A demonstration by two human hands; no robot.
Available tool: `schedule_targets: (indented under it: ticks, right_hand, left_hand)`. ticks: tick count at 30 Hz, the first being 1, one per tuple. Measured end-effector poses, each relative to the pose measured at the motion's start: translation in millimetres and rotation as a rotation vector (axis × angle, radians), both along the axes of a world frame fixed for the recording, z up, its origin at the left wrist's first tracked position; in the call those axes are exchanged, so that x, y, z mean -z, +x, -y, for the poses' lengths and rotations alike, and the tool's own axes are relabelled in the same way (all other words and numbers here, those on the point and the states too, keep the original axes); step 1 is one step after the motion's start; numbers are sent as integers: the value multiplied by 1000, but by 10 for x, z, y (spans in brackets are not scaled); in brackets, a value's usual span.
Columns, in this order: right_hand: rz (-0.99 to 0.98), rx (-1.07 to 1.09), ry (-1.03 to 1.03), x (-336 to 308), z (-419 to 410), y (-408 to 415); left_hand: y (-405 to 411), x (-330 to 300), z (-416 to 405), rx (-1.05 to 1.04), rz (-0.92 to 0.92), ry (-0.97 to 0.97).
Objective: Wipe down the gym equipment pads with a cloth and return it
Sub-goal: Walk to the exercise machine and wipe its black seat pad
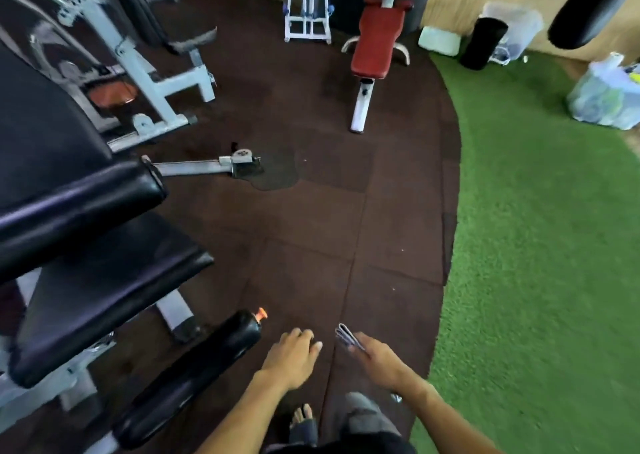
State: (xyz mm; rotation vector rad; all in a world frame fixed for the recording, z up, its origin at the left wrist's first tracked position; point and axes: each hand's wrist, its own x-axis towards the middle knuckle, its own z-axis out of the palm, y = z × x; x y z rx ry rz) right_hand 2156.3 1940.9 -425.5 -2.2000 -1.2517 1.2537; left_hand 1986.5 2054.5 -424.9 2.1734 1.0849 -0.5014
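Gym floor (311, 228); right hand (379, 360) holds cloth (348, 337)

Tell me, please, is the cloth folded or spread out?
Folded: the cloth shows as a narrow layered bundle pinched in the right hand.

two bare hands: left hand (294, 356), right hand (377, 358); one folded cloth (348, 337); one red bench (377, 43); two black roller pads (79, 204) (194, 374); one black flat pad (104, 291).
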Motion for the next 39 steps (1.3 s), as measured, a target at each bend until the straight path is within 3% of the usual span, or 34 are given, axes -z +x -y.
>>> schedule_targets:
  ticks: [6, 15, 27, 33, 39]
  right_hand:
    - [-28, -136, 13, 47, -1889, 844]
    - [4, -571, -24, 56, -4940, 1619]
    - [7, -1043, -66, 169, -7880, 268]
    - [-8, -1267, -125, 191, -8699, -649]
    - [5, -1626, -174, 430, -9120, -1676]
  left_hand:
    - [655, 90, -1537, -143, -3, 7]
    - [1267, 160, -3707, -571, -6, -8]
    - [451, 327, -5746, -1126, -27, 65]
    - [-184, 356, -6139, -1459, -93, 100]
    - [-573, 569, -6255, -1822, -140, 155]
